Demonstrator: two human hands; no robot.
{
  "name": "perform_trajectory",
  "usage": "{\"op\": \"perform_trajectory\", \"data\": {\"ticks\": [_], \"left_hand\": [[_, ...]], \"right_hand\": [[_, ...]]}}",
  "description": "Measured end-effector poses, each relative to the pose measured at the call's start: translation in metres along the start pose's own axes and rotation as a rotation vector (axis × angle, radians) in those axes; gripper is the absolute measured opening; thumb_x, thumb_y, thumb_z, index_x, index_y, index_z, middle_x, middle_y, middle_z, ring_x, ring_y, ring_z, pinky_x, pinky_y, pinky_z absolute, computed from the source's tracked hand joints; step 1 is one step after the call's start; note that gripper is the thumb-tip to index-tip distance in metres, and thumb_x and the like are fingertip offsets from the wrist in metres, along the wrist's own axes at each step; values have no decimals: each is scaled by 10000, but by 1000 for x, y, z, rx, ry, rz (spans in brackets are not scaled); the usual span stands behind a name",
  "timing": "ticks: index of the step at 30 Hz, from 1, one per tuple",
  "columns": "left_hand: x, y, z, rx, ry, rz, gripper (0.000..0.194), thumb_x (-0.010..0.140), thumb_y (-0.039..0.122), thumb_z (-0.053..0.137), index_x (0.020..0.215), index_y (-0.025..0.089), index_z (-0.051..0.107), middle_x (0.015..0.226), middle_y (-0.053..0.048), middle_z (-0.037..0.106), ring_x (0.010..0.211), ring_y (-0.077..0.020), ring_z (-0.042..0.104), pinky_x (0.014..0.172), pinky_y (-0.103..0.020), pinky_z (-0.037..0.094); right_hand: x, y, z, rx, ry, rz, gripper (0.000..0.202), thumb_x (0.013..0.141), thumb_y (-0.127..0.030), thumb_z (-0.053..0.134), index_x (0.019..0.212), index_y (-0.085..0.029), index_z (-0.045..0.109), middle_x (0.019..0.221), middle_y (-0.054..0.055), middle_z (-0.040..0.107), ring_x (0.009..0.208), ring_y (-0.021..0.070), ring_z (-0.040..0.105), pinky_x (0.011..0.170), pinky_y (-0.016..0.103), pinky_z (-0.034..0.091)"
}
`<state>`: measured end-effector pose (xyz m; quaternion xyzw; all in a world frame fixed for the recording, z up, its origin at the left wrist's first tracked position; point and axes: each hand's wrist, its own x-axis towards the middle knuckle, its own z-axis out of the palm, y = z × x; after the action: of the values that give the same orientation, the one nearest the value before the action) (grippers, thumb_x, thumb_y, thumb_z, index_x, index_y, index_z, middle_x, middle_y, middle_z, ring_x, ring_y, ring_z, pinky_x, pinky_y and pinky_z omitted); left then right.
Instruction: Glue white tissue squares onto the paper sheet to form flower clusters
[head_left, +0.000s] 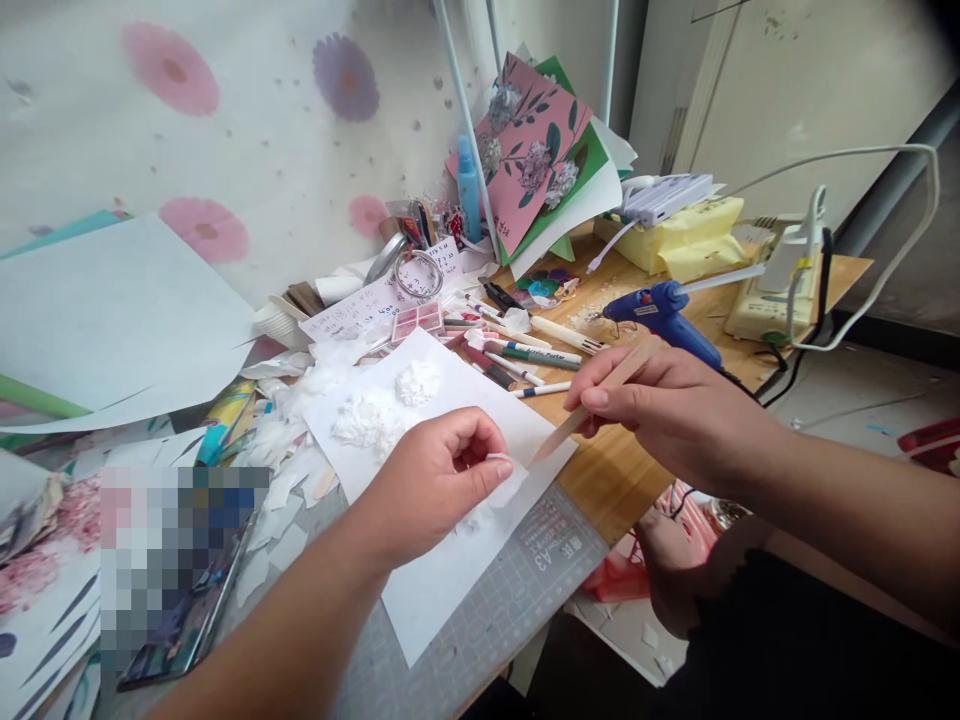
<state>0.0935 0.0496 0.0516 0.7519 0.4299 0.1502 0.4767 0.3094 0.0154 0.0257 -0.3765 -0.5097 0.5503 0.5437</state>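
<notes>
My left hand (450, 475) pinches a small white piece (510, 482) between thumb and fingertips, over a white sheet (420, 610). In my right hand (645, 400) is a flat wooden stick (559, 437), its lower end beside the white piece; whether they touch is hard to tell. Fluffy white clusters (416, 383) lie on the upper part of the sheet, left of my hands. Part of another white cluster (471, 520) shows below my left hand. The sheet rests on a grey cutting mat (555, 560).
Behind my hands lie markers (532, 352) and a blue glue gun (660, 315). A power strip (776, 300) with cables stands at the right. White paper scraps (285, 490) and a phone (187, 600) are on the left. Floral pink paper (532, 150) leans at the back.
</notes>
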Motion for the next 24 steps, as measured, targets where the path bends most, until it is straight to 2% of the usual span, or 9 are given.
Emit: {"op": "perform_trajectory", "data": {"ticks": [3,7,10,13,17,24], "left_hand": [[0,-2,-1,-65,28,25,124,792,256,573,738,184,487,680,44,482,614,-94,428,552,-225,348],[1,-4,-1,-99,19,38,156,802,285,569,733,186,470,656,50,455,593,-91,404,536,-222,326],[1,-3,0,-125,6,20,194,803,320,575,725,187,459,626,58,437,568,-87,395,517,-213,311],[0,-2,-1,-182,-23,-1,219,800,338,593,724,184,457,626,57,463,573,-85,422,525,-209,326],[-3,-2,-5,-207,-50,-36,166,789,289,614,742,177,501,629,59,504,572,-76,445,538,-199,348],[-11,-2,1,-82,-45,-92,57,786,207,577,748,169,562,659,48,571,604,-80,485,558,-194,369]], "right_hand": [[-1,-2,2,43,-60,83,47,750,-212,653,720,-186,678,766,14,611,753,129,575,665,250,466],[0,-1,9,113,-101,92,74,753,-227,662,723,-161,673,996,65,618,941,190,586,787,329,479],[2,3,15,222,-118,117,74,772,-231,653,765,-157,650,1030,64,608,887,187,619,788,351,491],[4,5,20,277,-124,160,82,789,-241,643,795,-160,627,1004,54,611,818,170,639,730,312,509],[4,3,23,260,-100,199,83,794,-236,634,767,-158,628,885,39,622,706,122,626,615,228,515],[3,7,19,158,-83,333,49,785,-190,614,748,-159,624,812,37,635,619,101,606,558,216,527]]}}
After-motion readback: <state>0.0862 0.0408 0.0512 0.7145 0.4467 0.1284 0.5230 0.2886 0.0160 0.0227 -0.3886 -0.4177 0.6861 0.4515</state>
